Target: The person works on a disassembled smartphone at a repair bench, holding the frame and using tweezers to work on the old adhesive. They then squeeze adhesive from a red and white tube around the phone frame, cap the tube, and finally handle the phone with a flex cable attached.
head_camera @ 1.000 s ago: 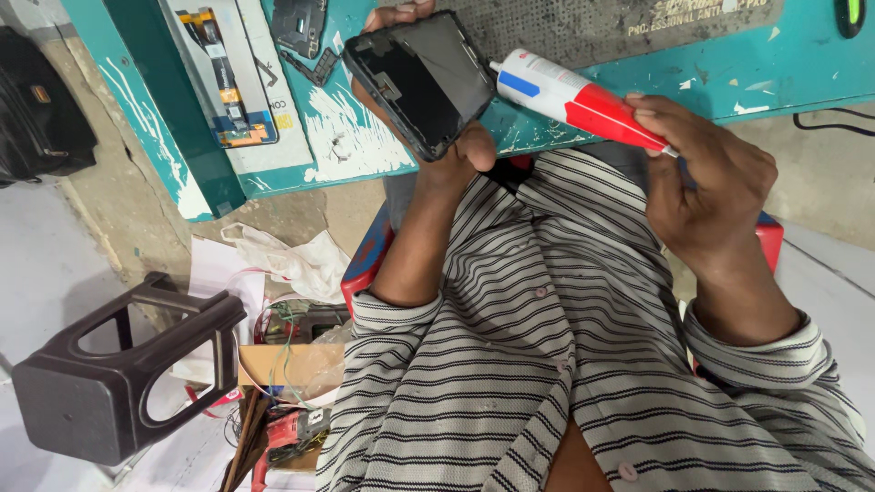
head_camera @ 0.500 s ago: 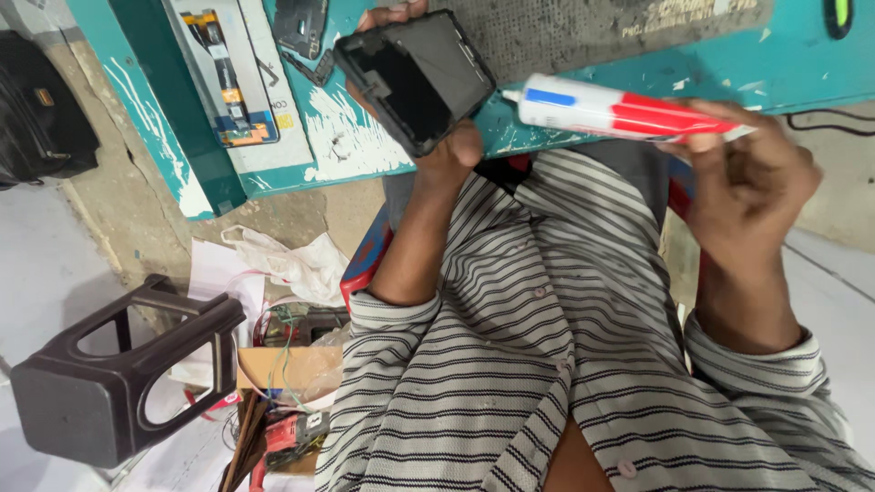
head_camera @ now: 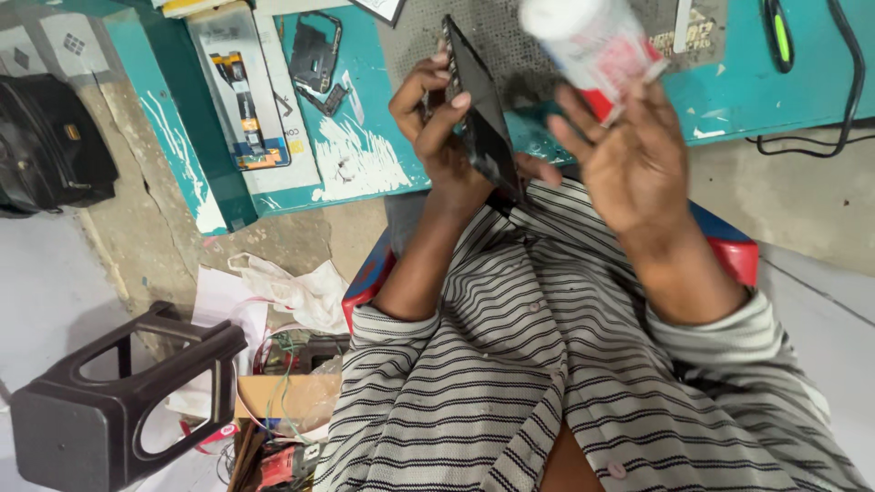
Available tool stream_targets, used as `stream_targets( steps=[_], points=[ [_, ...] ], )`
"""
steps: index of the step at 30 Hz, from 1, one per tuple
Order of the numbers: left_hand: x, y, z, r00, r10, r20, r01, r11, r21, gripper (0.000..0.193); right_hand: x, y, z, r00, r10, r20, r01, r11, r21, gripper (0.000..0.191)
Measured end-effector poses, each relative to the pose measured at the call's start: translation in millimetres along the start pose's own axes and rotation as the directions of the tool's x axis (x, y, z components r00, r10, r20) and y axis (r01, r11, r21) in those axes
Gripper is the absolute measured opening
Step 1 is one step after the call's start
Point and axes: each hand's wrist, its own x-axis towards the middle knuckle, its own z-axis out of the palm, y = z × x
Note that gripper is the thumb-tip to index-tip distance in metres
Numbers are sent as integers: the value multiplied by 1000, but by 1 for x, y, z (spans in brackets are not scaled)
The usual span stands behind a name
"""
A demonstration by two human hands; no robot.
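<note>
We see a long clear blister pack [head_camera: 239, 87] with a grey card at 10 o'clock on the teal bench; white tube's red-white label [head_camera: 606, 50] at 1 o'clock; dark phone screen [head_camera: 481, 114] at 12, edge-on.

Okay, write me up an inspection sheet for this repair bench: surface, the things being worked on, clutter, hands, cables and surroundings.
Surface: teal workbench, paint worn and smeared white; a dark perforated mat lies on it.
Job's things: black phone panel, held tilted on edge above the bench edge; white and red tube, blurred, raised toward the camera.
Clutter: packaged phone part and a black phone frame on the bench.
Hands: left hand has its grip on the panel; right hand holds the tube, fingers partly spread.
Cables: black cable runs off the bench's right end; loose wires on the floor.
Surroundings: dark plastic stool, black bag, crumpled white bag, cardboard box.
</note>
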Motion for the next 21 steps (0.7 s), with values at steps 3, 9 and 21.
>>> stream_targets(
  steps=[3,9,21],
  points=[
    [-16,10,-11,991,-115,71,115,993,-6,102,18,12,16,993,31,118,-29,999,-18,19],
    [-23,22,-31,964,-202,175,228,962,-148,126,26,22,39,985,65,159,-61,998,-28,24],
    [-39,27,-52,766,-544,341,634,552,-543,115,37,31,42,981,38,192,-39,999,-2,27]
  ],
)
